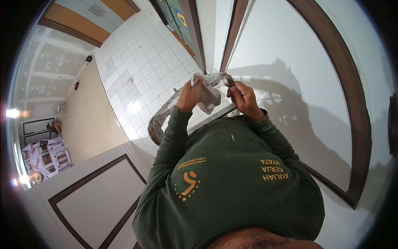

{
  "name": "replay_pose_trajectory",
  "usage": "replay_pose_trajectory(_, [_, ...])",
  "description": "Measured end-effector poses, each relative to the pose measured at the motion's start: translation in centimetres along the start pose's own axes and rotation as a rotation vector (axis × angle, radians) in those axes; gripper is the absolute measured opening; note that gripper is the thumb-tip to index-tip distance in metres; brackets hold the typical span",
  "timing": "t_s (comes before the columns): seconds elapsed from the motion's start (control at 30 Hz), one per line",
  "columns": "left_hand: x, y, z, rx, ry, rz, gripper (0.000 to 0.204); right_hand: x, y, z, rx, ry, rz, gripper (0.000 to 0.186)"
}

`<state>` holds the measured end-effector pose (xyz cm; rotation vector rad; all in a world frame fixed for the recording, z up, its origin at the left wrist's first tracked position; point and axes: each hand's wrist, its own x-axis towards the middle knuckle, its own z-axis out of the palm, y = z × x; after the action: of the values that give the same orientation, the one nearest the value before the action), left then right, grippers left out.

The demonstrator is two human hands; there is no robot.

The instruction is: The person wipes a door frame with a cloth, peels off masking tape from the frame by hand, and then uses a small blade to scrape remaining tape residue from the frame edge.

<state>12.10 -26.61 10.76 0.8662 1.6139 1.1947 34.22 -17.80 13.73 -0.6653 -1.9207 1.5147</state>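
My left hand is closed on a crumpled off-white cloth, which hangs over the far part of a paint-spattered metal stepladder. My right hand, a little to the right, has its fingers closed round a small dark object, too small to identify surely, beside a corner of the cloth. The ladder is below both hands and close in front of my green-sleeved body, which hides its lower part.
A white wall with brown trim is close on the right. Tiled floor borders a beige surface on the left. Orange-and-grey doors, a doorway, a trimmed white panel and a printed sheet surround me.
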Motion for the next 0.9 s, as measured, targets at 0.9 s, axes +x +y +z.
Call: replay_pose_trajectory(0.9, [16.9,-23.2,-5.5,0.494,0.274,-0.262,0.089,-1.9,-1.5,-0.9,0.158,0.049,0.042,0.023])
